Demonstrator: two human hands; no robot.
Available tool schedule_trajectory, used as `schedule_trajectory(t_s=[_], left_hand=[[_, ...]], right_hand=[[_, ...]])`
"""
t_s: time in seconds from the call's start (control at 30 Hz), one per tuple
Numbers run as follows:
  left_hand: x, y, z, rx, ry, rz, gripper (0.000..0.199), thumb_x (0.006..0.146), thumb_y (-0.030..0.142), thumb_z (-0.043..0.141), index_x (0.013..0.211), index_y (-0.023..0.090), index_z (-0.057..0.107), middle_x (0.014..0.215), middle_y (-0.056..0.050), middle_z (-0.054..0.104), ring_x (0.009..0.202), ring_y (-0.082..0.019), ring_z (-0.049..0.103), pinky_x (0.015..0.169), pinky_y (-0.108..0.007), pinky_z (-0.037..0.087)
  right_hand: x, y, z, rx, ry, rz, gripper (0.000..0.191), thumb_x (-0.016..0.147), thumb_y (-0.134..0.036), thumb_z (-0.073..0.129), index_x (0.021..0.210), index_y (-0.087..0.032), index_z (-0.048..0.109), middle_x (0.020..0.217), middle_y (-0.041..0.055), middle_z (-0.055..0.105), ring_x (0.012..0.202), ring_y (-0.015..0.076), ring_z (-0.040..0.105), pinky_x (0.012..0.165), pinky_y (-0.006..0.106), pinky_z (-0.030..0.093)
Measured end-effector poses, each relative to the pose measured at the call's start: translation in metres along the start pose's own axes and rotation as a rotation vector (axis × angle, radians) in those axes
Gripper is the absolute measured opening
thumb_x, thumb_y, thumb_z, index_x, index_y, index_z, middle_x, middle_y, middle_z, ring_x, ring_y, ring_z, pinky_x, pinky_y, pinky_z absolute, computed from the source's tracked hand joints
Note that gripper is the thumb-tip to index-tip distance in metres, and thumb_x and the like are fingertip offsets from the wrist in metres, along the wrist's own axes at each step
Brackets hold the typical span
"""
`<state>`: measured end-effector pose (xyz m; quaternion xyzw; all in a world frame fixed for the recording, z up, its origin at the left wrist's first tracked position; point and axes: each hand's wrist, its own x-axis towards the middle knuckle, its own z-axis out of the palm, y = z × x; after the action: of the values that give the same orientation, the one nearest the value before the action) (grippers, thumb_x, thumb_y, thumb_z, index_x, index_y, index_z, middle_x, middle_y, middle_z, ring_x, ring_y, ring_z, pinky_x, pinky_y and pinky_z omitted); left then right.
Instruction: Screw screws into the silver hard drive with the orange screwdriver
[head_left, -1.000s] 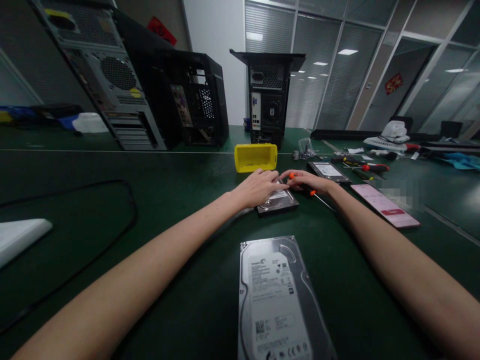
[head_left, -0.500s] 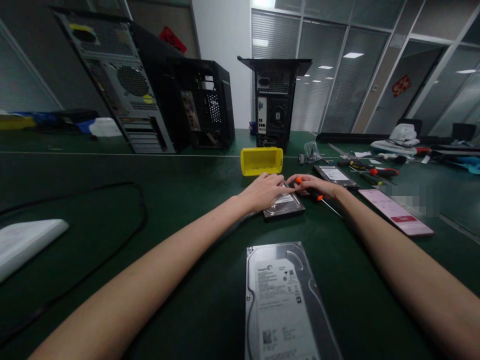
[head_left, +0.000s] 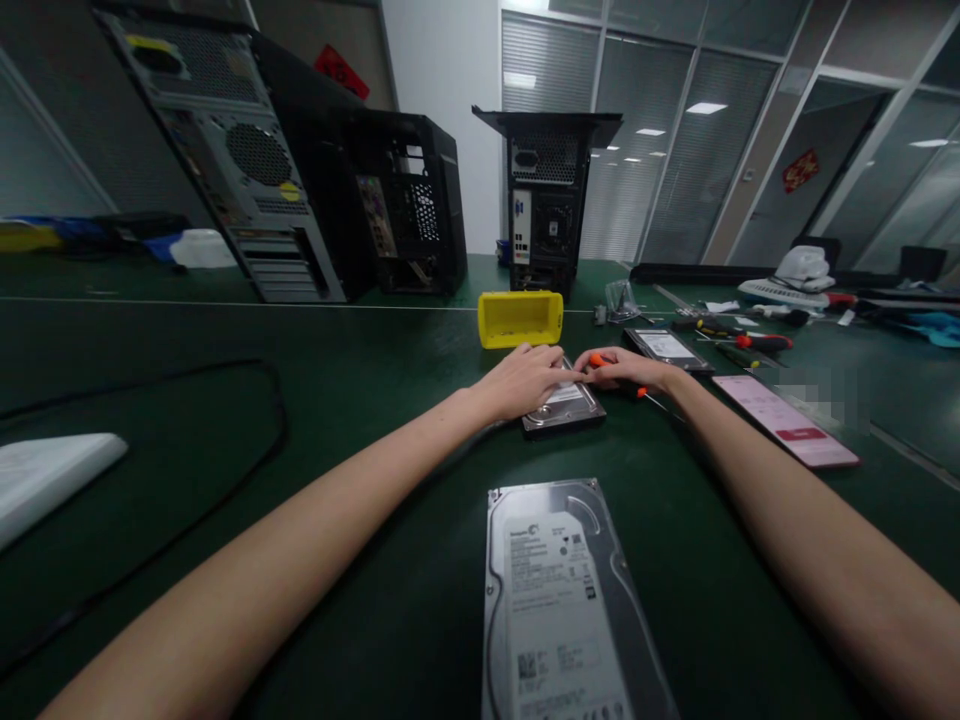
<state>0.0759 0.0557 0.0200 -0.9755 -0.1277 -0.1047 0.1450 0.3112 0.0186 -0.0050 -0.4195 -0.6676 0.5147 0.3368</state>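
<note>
A silver hard drive [head_left: 564,412] lies on the green tabletop, partly covered by my left hand [head_left: 525,380]. The fingers of that hand bend over its top and far side, gripping it. At the drive's right edge, my right hand [head_left: 619,368] is curled around a screwdriver [head_left: 598,360] with an orange and black handle. Its thin shaft points down and to the right, away from the drive. Fingertips of both hands meet near the drive's upper right corner, where the contact is partly hidden. Closer to me, a larger-looking hard drive [head_left: 559,600] lies label up.
Behind my hands stands a yellow box [head_left: 520,320] on its side. Another hard drive [head_left: 667,348], a pink-screened phone [head_left: 784,420] and several hand tools [head_left: 761,343] lie to the right. Computer cases [head_left: 547,205] line the back. A black cable [head_left: 277,400] curves across the left.
Both hands keep almost the same pose at the small drive. The whole view has shifted slightly, so everything appears a little further left and up.
</note>
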Motion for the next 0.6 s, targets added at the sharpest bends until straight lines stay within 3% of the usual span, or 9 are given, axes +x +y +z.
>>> schedule_trajectory(t_s=[0.2, 0.3, 0.43, 0.53, 0.6], left_hand=[[0.0, 0.0, 0.002, -0.045, -0.008, -0.009, 0.044, 0.096, 0.022, 0.039, 0.138, 0.03, 0.05, 0.104, -0.006, 0.057, 0.085, -0.017, 0.052, 0.077, -0.029, 0.035], [0.0, 0.0, 0.003, -0.029, 0.018, -0.019, 0.044, 0.095, 0.021, 0.04, 0.137, 0.027, 0.05, 0.106, -0.007, 0.058, 0.091, -0.019, 0.053, 0.08, -0.031, 0.035], [-0.003, 0.0, 0.002, -0.04, 0.053, -0.045, 0.038, 0.096, 0.024, 0.039, 0.131, 0.023, 0.054, 0.111, -0.008, 0.058, 0.099, -0.02, 0.053, 0.085, -0.032, 0.035], [-0.004, -0.001, 0.001, -0.078, 0.038, -0.07, 0.041, 0.097, 0.041, 0.038, 0.128, 0.022, 0.056, 0.111, -0.008, 0.057, 0.1, -0.021, 0.052, 0.085, -0.033, 0.035], [-0.004, -0.001, 0.001, -0.107, 0.027, -0.08, 0.05, 0.096, 0.052, 0.035, 0.129, 0.022, 0.057, 0.111, -0.009, 0.057, 0.101, -0.022, 0.051, 0.085, -0.033, 0.036]], right_hand=[[0.002, 0.004, -0.001, 0.083, -0.02, 0.013, 0.025, 0.076, -0.023, 0.062, 0.098, -0.015, 0.066, 0.06, -0.0035, 0.047, 0.053, 0.0078, 0.039, 0.048, 0.02, 0.028], [0.002, 0.006, 0.0, 0.2, 0.036, 0.017, 0.026, 0.075, -0.022, 0.062, 0.1, -0.014, 0.064, 0.056, -0.005, 0.045, 0.051, 0.0076, 0.037, 0.051, 0.02, 0.034], [-0.003, 0.006, -0.009, 0.565, 0.317, -0.051, 0.025, 0.075, -0.022, 0.062, 0.099, -0.022, 0.054, 0.052, -0.0102, 0.037, 0.044, 0.0063, 0.031, 0.062, 0.024, 0.048], [-0.006, -0.003, -0.023, 0.76, 0.528, -0.252, 0.02, 0.075, -0.023, 0.06, 0.081, -0.023, 0.042, 0.06, -0.0062, 0.044, 0.05, 0.0081, 0.042, 0.053, 0.021, 0.046], [-0.004, -0.016, -0.029, 0.765, 0.618, -0.362, 0.023, 0.074, -0.018, 0.06, 0.083, -0.025, 0.039, 0.064, -0.0052, 0.048, 0.057, 0.0095, 0.05, 0.057, 0.022, 0.049]])
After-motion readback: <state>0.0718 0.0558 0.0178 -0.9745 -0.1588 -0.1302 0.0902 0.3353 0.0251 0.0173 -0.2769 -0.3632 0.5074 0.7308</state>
